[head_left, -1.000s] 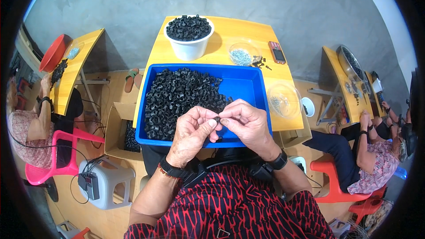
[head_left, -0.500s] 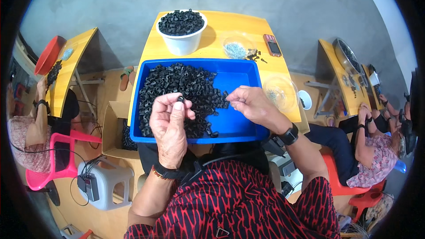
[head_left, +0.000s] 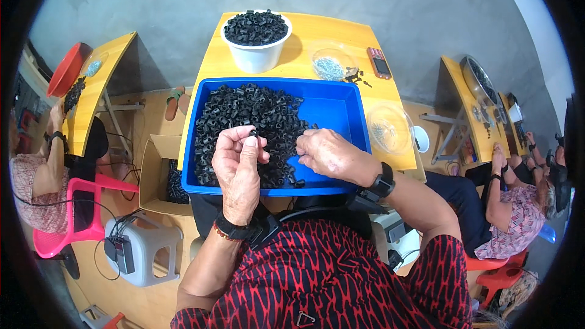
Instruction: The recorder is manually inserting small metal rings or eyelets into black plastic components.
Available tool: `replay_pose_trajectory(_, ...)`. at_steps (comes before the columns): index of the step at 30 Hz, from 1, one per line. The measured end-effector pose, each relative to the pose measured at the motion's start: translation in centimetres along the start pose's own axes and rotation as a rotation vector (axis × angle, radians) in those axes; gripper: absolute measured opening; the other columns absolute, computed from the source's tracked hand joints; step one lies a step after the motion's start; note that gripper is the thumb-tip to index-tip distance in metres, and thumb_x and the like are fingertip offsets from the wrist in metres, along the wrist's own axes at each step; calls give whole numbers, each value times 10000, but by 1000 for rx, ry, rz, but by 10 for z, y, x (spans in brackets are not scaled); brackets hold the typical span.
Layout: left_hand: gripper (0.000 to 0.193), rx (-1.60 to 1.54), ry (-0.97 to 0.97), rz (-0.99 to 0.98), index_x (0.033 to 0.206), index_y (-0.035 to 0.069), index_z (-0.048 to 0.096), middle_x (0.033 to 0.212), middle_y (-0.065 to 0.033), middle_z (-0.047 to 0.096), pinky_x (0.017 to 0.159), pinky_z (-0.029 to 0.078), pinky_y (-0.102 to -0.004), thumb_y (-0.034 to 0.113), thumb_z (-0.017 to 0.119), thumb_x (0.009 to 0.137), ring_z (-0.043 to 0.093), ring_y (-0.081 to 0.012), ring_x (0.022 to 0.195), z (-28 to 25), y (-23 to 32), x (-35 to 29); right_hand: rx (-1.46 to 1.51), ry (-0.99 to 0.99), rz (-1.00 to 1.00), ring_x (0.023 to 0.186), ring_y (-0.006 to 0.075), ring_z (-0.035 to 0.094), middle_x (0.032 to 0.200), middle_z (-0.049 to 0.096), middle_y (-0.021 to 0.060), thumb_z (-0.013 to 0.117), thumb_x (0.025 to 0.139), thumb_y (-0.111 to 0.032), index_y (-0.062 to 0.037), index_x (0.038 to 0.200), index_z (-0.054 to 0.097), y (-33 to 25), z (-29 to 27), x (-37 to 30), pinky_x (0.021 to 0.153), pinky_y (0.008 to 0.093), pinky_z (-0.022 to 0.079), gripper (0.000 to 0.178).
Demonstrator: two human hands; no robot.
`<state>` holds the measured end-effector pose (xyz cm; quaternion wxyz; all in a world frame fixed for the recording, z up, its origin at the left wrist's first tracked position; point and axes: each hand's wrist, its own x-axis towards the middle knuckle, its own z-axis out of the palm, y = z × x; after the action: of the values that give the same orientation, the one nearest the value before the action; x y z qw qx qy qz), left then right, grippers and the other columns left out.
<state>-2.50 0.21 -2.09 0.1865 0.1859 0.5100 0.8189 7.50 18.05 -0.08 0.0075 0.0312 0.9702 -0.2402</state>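
My left hand (head_left: 237, 167) pinches a small black plastic part (head_left: 253, 133) between thumb and forefinger, above the near side of the blue tray (head_left: 329, 111). A heap of similar black plastic parts (head_left: 241, 106) fills the tray's left and middle. Over the tray's right half, my right hand (head_left: 335, 157) is closed, its fingers curled down beside the edge of the heap. Whatever those fingers hold, if anything, is hidden by the hand.
Behind the tray, a white bucket (head_left: 261, 58) heaped with black parts stands on the yellow table (head_left: 304, 30). Clear dishes of small metal pieces (head_left: 329, 68) and a phone (head_left: 379, 63) lie to the right. A cardboard box (head_left: 159, 201) sits at left; people work at both sides.
My right hand has moved left, closer to my left hand, and turned its back upward. The left hand still pinches the black part in nearly the same place.
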Motion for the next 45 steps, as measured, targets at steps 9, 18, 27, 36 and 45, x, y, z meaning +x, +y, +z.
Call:
replay_pose_trajectory(9, 160, -18, -31, -30, 1130, 15, 574, 923, -88, 673, 669, 537, -244, 73, 600, 983, 608, -107, 710, 1, 2, 1, 512, 135, 82, 725, 216, 702, 824, 715, 130, 659, 852, -50, 32, 1000, 691, 4, -10, -13, 655, 326, 553, 172)
replay_pose_trajectory(18, 132, -145, -253, -254, 1077, -20, 603, 974, -109, 694, 735, 562, -255, 51, 622, 967, 658, -128, 783, 13, 11, -11, 1128, 390, 32, 775, 99, 682, 911, 711, 60, 671, 915, -10, -4, 1057, 702, -24, -21, -14, 636, 217, 542, 146)
replay_pose_trajectory(27, 161, -103, -285, -292, 1061, -8, 620, 940, -79, 672, 698, 536, -254, 86, 670, 940, 628, -123, 756, 9, 6, -8, 1009, 451, -52, 813, 75, 637, 926, 656, 30, 712, 880, 9, 0, 1013, 722, -24, -1, -8, 677, 201, 522, 134)
replay_pose_trajectory(36, 147, -188, -296, -303, 1080, -11, 616, 924, -89, 693, 685, 563, -251, 24, 648, 940, 656, -118, 751, 8, 3, -6, 962, 480, -86, 796, 97, 642, 923, 658, 53, 721, 867, 13, 3, 1012, 727, -22, 6, -6, 675, 217, 524, 146)
replay_pose_trajectory(45, 98, -125, -291, -247, 1021, -4, 596, 869, -63, 668, 673, 564, -250, 2, 644, 936, 653, -113, 725, 9, 2, -9, 678, 532, -173, 834, 158, 671, 909, 690, 94, 741, 840, 3, -20, 999, 738, -26, 1, -13, 708, 260, 542, 161)
